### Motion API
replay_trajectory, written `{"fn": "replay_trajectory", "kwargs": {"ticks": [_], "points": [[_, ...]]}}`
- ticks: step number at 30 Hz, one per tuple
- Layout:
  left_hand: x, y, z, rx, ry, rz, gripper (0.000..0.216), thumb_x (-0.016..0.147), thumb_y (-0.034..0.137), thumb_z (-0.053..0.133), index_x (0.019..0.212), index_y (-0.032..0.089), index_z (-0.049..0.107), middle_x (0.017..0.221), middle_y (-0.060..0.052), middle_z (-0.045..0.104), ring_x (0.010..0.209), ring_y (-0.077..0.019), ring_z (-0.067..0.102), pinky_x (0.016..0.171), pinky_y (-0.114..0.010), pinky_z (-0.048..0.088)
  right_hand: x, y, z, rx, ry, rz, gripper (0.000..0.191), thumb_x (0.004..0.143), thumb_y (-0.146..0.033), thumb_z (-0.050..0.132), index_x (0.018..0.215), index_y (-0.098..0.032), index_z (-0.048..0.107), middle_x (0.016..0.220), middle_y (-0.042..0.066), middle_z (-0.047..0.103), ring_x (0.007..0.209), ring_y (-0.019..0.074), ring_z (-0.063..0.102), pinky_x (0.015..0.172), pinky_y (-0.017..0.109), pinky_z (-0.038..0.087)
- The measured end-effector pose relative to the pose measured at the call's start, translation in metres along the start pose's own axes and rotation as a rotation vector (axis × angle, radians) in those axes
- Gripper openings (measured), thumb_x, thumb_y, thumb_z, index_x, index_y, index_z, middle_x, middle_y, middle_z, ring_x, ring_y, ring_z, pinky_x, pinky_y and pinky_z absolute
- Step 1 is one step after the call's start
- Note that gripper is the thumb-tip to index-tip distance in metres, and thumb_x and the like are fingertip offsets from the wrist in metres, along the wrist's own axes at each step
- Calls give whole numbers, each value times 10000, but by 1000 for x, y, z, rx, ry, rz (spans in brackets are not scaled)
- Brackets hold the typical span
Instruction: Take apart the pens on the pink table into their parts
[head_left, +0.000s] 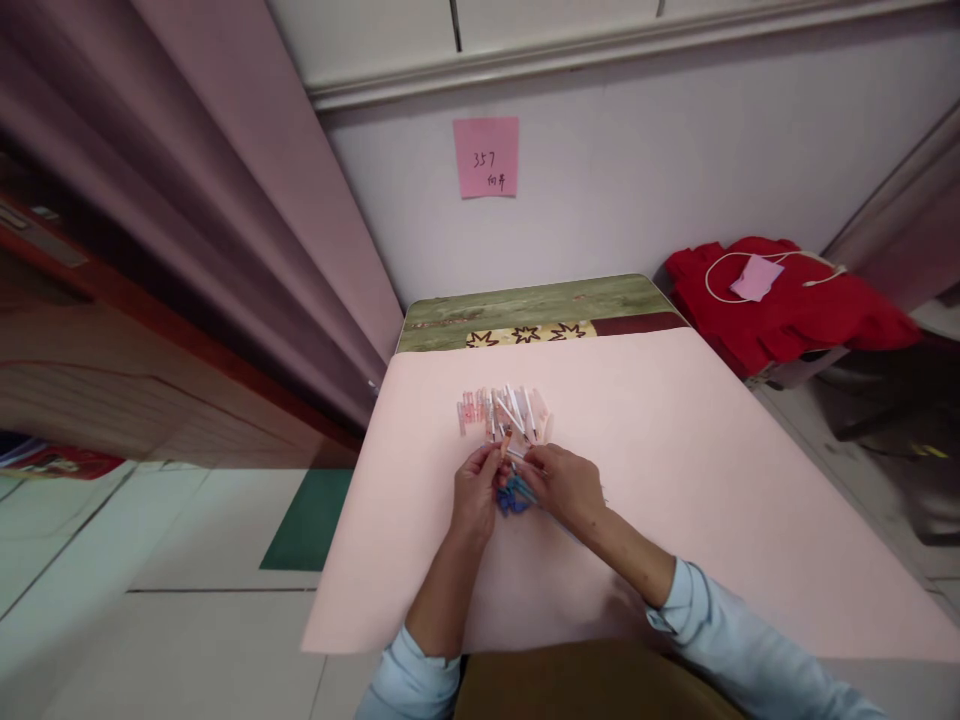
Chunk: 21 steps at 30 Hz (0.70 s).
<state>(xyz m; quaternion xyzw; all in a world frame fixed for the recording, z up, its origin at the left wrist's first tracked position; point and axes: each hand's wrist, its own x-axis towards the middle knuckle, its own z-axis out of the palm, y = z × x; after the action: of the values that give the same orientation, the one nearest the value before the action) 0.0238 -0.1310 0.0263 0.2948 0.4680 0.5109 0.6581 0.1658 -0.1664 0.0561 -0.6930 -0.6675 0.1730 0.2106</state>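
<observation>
The left hand (476,490) is curled, thumb and fingertips pinched on the orange-tipped end of a slim stick (511,452). The right hand (566,487) closes on the same stick from the other side, so the two hands meet fingertip to fingertip over the middle of the pink table cover (675,480). The stick is too small to show exactly where each finger sits. Its long axis runs slantwise, from the orange tip near the left thumb down and to the right under the right hand's fingers. Just beyond both hands, on the side away from the person, lies a loose pile of small parts (504,410) — white tubes and clear reddish pieces lying mostly lengthwise away from the body. The pile is about as near to one hand as to the other, with nothing between it and the fingertips. Below the knuckles, tucked between the two palms, sits a little cluster of blue pieces (514,497), partly hidden by the hands. Farther off, a green patterned strip (525,305) shows at the table's far edge, a pink sticky note (486,157) is on the wall above, and a red cloth (787,305) with a white cord is heaped off to the right — all well apart from the hands.
</observation>
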Motion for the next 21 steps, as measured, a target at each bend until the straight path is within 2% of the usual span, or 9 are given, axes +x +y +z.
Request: {"fn": "replay_trajectory", "kwargs": {"ticks": [2, 4, 7, 9, 11, 13, 15, 21], "points": [[0, 0, -1, 22, -5, 34, 359, 668, 377, 789, 911, 131, 694, 636, 12, 606, 518, -60, 490, 518, -183, 387, 6, -4, 3, 115, 57, -15, 329, 904, -454, 563, 1140, -247, 660, 1024, 67, 705, 887, 190, 647, 713, 264, 423], [-2, 1, -1, 91, -27, 67, 341, 690, 391, 769, 911, 141, 696, 622, 19, 595, 527, -65, 487, 530, -184, 393, 12, -5, 5, 310, 81, 0, 410, 887, -445, 582, 1242, -240, 607, 1011, 51, 708, 826, 172, 644, 719, 263, 443], [-6, 4, 0, 259, -72, 152, 299, 745, 408, 717, 909, 159, 714, 645, 4, 609, 574, -92, 519, 562, -201, 421, 20, -5, 7, 639, 23, 43, 342, 890, -444, 551, 1116, -210, 660, 852, 20, 714, 684, 150, 622, 648, 250, 457], [-8, 8, -2, 392, -71, 241, 280, 788, 411, 674, 924, 173, 729, 723, -23, 652, 651, -124, 571, 629, -230, 464, 22, -4, 6, 745, 13, 44, 295, 892, -434, 537, 982, -195, 686, 785, 20, 704, 669, 152, 616, 630, 245, 459], [-8, 11, -8, 501, 31, 353, 279, 828, 413, 630, 949, 182, 730, 834, -52, 690, 759, -160, 618, 720, -266, 492, 20, -4, 5, 724, 56, 24, 274, 891, -415, 539, 939, -190, 689, 771, 25, 698, 669, 153, 608, 643, 247, 457], [-6, 14, -18, 560, 186, 453, 293, 867, 418, 581, 981, 182, 712, 930, -74, 702, 852, -184, 636, 796, -292, 497, 17, -3, 5, 631, 115, -4, 259, 896, -393, 538, 950, -191, 691, 787, 32, 697, 669, 150, 600, 660, 249, 450], [-2, 14, -29, 586, 273, 510, 318, 904, 422, 525, 1018, 176, 690, 993, -91, 699, 923, -197, 639, 848, -311, 493, 14, -3, 7, 510, 147, -50, 238, 903, -372, 540, 951, -196, 694, 816, 37, 697, 686, 149, 601, 672, 249, 440], [3, -6, -46, 607, 207, 494, 370, 950, 418, 450, 1125, 166, 659, 1183, -110, 666, 1136, -219, 596, 1014, -370, 432, 10, -5, 15, 306, 215, -204, 196, 933, -327, 533, 943, -203, 684, 868, 37, 700, 737, 140, 622, 696, 235, 433]]}}
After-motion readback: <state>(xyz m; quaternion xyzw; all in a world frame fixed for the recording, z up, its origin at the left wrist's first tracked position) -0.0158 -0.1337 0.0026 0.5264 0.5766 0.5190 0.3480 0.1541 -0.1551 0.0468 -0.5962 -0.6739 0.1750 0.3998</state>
